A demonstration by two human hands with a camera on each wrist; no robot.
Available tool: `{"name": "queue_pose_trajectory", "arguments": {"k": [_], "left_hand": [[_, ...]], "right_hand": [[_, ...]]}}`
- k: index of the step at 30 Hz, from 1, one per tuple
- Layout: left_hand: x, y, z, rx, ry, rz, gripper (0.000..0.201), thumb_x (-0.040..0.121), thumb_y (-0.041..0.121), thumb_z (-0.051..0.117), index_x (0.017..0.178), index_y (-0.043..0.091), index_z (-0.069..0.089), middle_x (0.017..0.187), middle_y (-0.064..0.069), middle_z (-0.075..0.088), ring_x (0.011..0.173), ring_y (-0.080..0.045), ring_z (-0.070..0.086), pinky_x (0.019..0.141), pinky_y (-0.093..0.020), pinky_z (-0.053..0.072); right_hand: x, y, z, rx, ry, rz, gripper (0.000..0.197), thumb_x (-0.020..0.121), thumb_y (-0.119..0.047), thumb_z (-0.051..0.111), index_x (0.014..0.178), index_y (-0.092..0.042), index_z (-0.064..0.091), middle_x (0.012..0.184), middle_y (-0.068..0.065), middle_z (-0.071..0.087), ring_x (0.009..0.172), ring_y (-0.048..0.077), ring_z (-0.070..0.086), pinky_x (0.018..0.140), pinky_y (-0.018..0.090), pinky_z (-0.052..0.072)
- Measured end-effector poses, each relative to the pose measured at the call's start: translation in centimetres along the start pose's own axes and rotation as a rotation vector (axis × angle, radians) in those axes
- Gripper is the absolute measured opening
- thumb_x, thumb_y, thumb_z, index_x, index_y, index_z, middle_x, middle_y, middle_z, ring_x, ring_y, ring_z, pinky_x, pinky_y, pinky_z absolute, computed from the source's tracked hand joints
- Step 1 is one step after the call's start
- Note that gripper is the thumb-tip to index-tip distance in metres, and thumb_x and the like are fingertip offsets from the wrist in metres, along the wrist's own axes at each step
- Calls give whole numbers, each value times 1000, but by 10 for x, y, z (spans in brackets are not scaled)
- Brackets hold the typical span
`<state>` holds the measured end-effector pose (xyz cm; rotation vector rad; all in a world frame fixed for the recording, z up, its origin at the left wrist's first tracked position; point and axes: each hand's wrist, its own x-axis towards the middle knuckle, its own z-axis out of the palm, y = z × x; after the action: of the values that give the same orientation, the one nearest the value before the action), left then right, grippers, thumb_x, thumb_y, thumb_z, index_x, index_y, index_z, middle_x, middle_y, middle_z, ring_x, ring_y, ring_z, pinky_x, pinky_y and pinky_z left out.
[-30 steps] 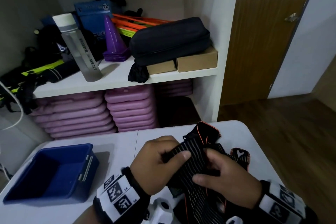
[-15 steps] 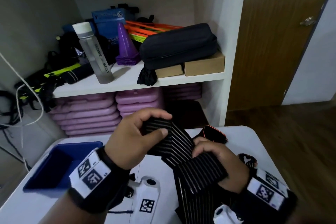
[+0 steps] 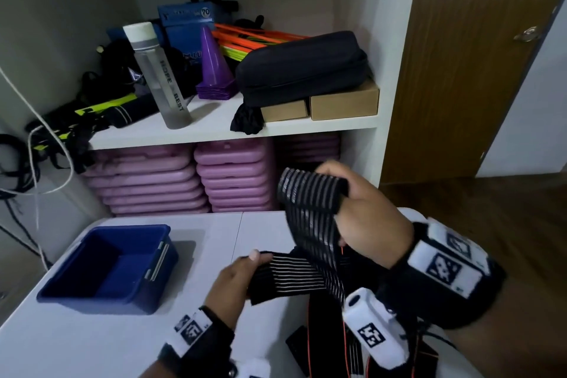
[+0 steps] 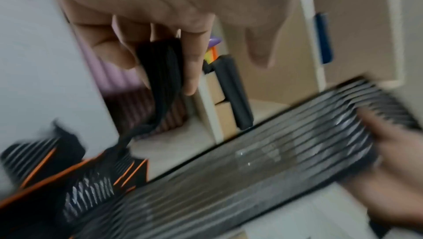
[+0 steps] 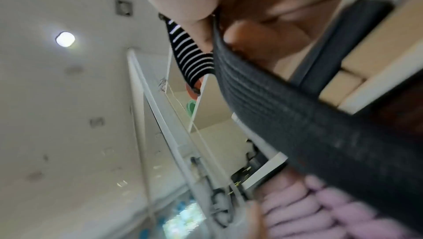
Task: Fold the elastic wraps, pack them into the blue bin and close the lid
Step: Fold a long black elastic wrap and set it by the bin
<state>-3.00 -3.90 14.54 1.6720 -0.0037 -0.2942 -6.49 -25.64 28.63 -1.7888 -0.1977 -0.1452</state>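
A black elastic wrap [image 3: 310, 224] with thin white stripes is stretched between both hands above the white table [image 3: 92, 344]. My right hand [image 3: 365, 212] grips its upper folded end, raised near the shelf. My left hand [image 3: 236, 279] pinches the lower end close to the tabletop; the left wrist view shows the fingers [image 4: 192, 61] curled round the dark band [image 4: 160, 72]. More wraps [image 3: 331, 344] with orange edging lie on the table under my right wrist. The open blue bin [image 3: 107, 267] sits at the left, nothing in it. Its lid is not in view.
A white shelf unit [image 3: 214, 129] behind the table holds a water bottle [image 3: 159, 77], purple cones [image 3: 214, 67], a dark pouch [image 3: 300, 67] and cardboard boxes [image 3: 343, 101]. Pink mats [image 3: 190, 181] are stacked below. A wooden door [image 3: 466, 70] stands at the right.
The hands have pulled apart. My right hand rose with one end of the wrap; my left hand dropped toward the table with the other end, so the wrap is drawn out longer.
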Motion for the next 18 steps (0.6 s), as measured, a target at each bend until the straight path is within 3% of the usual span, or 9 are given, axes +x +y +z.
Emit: {"name": "queue_pose_trajectory", "arguments": {"k": [3, 6, 8, 10, 11, 13, 15, 17, 18], "left_hand": [[6, -23, 21, -46, -31, -90, 90, 57, 91, 44, 106, 22, 75, 109, -1, 73, 106, -18, 66, 84, -34, 51], [12, -46, 29, -202, -23, -308, 106, 51, 102, 29, 106, 23, 76, 115, -3, 71, 112, -23, 63, 94, -41, 48], [12, -57, 31, -408, -52, -425, 112, 43, 104, 34, 104, 20, 77, 123, -13, 67, 120, -33, 57, 109, -52, 36], [7, -61, 31, -572, -75, -478, 119, 38, 103, 40, 106, 11, 75, 127, -22, 62, 124, -40, 53, 114, -55, 28], [5, -60, 30, -629, -91, -479, 122, 42, 102, 37, 109, 6, 73, 126, -24, 61, 124, -41, 53, 114, -55, 28], [2, -51, 29, -685, -86, -456, 123, 57, 100, 23, 118, 4, 68, 124, -23, 63, 122, -38, 55, 111, -52, 34], [3, -38, 25, -723, -71, -419, 117, 66, 96, 14, 124, 6, 64, 123, -20, 65, 121, -34, 56, 94, -44, 47], [7, -28, 20, -750, -4, -390, 107, 73, 90, 13, 124, 10, 63, 123, -16, 66, 114, -30, 61, 77, -36, 51], [11, -25, 15, -765, 27, -374, 94, 81, 83, 17, 125, 13, 62, 121, -14, 67, 107, -26, 66, 76, -35, 51]], "right_hand": [[13, -22, 15, 217, -3, 89, 14, 99, -15, 46, 96, -25, 56, 78, 12, 58, 61, 26, 55, 42, 28, 42], [21, -55, 20, 469, -33, 70, 16, 100, -9, 41, 105, -18, 54, 92, 18, 60, 73, 33, 58, 44, 30, 48], [24, -72, 20, 634, -27, 17, 13, 100, -13, 43, 108, -14, 53, 100, 19, 60, 81, 34, 61, 47, 32, 53], [23, -78, 19, 743, -6, -39, 20, 100, -25, 47, 114, -12, 54, 112, 19, 59, 89, 34, 63, 50, 32, 55], [21, -78, 18, 789, 7, -39, 27, 101, -29, 46, 118, -9, 53, 110, 19, 61, 87, 32, 66, 49, 32, 56], [17, -66, 14, 839, 40, -16, 31, 101, -30, 41, 116, -4, 53, 94, 15, 67, 77, 27, 69, 48, 31, 56], [11, -46, 9, 832, 99, 18, 31, 100, -29, 42, 105, -3, 57, 86, 13, 69, 74, 27, 69, 48, 31, 56], [3, -20, 3, 836, 170, 79, 31, 96, -30, 46, 106, -3, 58, 92, 15, 69, 79, 28, 70, 50, 33, 56], [-2, -7, -1, 835, 206, 113, 35, 91, -32, 51, 110, -3, 57, 97, 16, 68, 82, 30, 70, 50, 34, 57]]}}
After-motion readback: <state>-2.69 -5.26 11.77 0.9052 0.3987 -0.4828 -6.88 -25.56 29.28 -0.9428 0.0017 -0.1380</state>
